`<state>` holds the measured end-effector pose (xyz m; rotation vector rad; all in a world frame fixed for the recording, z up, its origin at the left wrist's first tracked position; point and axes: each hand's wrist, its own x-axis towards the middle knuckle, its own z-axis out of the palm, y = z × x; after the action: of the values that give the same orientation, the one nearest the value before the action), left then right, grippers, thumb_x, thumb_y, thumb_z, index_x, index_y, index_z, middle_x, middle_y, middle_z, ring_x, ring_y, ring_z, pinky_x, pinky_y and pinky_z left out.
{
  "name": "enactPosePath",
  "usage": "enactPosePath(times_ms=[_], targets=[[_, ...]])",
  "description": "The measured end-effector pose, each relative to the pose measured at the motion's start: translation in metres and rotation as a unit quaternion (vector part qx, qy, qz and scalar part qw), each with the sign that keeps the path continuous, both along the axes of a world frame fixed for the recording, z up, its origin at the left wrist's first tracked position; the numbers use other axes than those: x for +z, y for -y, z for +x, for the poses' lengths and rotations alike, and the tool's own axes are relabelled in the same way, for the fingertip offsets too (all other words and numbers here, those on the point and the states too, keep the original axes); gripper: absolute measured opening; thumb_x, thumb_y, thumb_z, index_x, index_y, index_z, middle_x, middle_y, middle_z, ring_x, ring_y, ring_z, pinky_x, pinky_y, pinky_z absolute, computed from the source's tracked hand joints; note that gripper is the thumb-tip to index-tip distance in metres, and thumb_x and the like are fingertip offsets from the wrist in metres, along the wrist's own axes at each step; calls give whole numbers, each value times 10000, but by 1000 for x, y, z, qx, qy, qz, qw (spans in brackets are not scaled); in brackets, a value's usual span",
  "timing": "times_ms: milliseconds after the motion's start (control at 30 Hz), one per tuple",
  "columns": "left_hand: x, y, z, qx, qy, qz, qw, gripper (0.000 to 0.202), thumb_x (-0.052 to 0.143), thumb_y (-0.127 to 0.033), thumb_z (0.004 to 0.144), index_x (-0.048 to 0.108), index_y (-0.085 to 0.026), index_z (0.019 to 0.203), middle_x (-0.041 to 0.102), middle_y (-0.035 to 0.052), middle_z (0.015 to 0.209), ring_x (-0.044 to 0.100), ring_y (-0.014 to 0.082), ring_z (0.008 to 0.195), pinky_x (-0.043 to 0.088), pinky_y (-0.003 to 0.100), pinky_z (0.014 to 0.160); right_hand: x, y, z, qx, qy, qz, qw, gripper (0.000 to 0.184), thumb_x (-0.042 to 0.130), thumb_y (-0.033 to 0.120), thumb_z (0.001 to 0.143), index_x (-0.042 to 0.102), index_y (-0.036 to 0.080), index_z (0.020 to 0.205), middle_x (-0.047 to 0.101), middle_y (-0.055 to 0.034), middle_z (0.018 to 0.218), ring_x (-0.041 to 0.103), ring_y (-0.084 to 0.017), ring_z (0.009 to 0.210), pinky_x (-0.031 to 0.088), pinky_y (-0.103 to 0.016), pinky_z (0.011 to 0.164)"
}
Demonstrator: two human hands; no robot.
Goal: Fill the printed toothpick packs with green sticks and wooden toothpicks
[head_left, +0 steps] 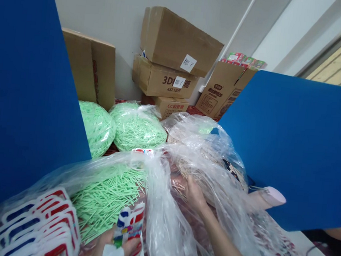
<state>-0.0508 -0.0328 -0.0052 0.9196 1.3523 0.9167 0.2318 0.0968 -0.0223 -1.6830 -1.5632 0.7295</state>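
My left hand (110, 249), low in the view, is closed around a small printed packet (129, 224) in red, white and blue. My right hand (194, 194) reaches into a clear plastic bag (212, 164) of tan sticks; its fingers are buried among the sticks and the film, so their grip is hidden. Between my hands lies an open clear bag of loose green sticks (106, 198).
A bag of red-white-blue packets (40, 224) sits at lower left. Two tied bags of green sticks (137, 129) lie behind. Blue panels (20, 89) stand left and right (301, 148). Cardboard boxes (175, 40) are stacked against the wall. A pink cylinder (269, 196) lies at right.
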Motion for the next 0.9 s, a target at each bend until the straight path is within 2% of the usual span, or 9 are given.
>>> enactPosePath(times_ms=[100, 167, 233, 367, 467, 567, 700, 767, 900], targets=[[3, -3, -1, -11, 12, 15, 1000, 296, 770, -355, 704, 709, -149, 907, 723, 47, 900, 653, 224, 735, 554, 298, 669, 20, 17, -37, 62, -117, 13, 991, 252, 403, 448, 918, 496, 231, 1004, 522, -9, 772, 552, -185, 738, 478, -402, 815], [5, -6, -1, -14, 12, 56, 998, 292, 780, -336, 675, 714, -150, 890, 731, 53, 880, 642, 232, 756, 540, 285, 697, 38, 34, -68, 111, -296, 16, 949, 270, 387, 468, 935, 456, 259, 1092, 460, 30, 735, 525, -144, 649, 506, -385, 777], [8, -8, -2, -19, -31, 132, 991, 210, 727, -310, 725, 707, -143, 851, 715, 63, 843, 621, 221, 752, 519, 285, 713, 57, 51, -98, 146, -392, 5, 908, 231, 421, 459, 935, 464, 262, 1049, 437, 38, 724, 534, -136, 657, 508, -385, 788], [13, -9, -6, -27, -154, 246, 957, 149, 651, -260, 790, 667, -157, 684, 639, 37, 709, 562, 189, 669, 465, 267, 668, 84, 72, -138, 168, -413, 83, 891, 168, 399, 418, 961, 453, 260, 979, 485, 25, 731, 577, -164, 785, 457, -430, 897], [15, -9, -8, -31, -183, 265, 946, 171, 628, -217, 805, 622, -166, 642, 593, 16, 673, 530, 176, 636, 429, 250, 623, 85, 76, -154, 175, -372, 140, 901, 133, 384, 377, 976, 443, 259, 971, 510, 29, 727, 573, -166, 848, 386, -461, 990], [12, -8, -8, -25, -166, 266, 949, 122, 628, -202, 807, 630, -161, 692, 601, 19, 716, 533, 177, 665, 433, 254, 647, 78, 73, -166, 172, -374, 147, 900, 127, 376, 362, 982, 439, 257, 952, 495, 40, 749, 569, -139, 793, 382, -453, 1001], [-1, -9, -8, -2, -69, 225, 972, 107, 640, -248, 814, 659, -150, 852, 644, 34, 790, 555, 186, 711, 462, 262, 666, 71, 71, -175, 158, -403, 101, 896, 159, 370, 384, 983, 433, 244, 942, 494, 30, 784, 566, -135, 750, 486, -367, 816], [-8, -10, -8, 5, -47, 212, 976, 118, 626, -258, 828, 657, -145, 813, 627, 29, 756, 538, 172, 685, 459, 255, 643, 71, 72, -176, 153, -425, 79, 889, 151, 373, 384, 984, 429, 246, 963, 499, 35, 765, 559, -128, 711, 491, -320, 722], [-12, -12, -9, 11, -42, 227, 973, 149, 640, -239, 816, 654, -144, 701, 598, 31, 745, 533, 172, 711, 460, 262, 676, 72, 76, -175, 168, -428, 71, 885, 135, 379, 370, 987, 434, 248, 968, 513, 36, 758, 556, -122, 710, 477, -302, 706]])
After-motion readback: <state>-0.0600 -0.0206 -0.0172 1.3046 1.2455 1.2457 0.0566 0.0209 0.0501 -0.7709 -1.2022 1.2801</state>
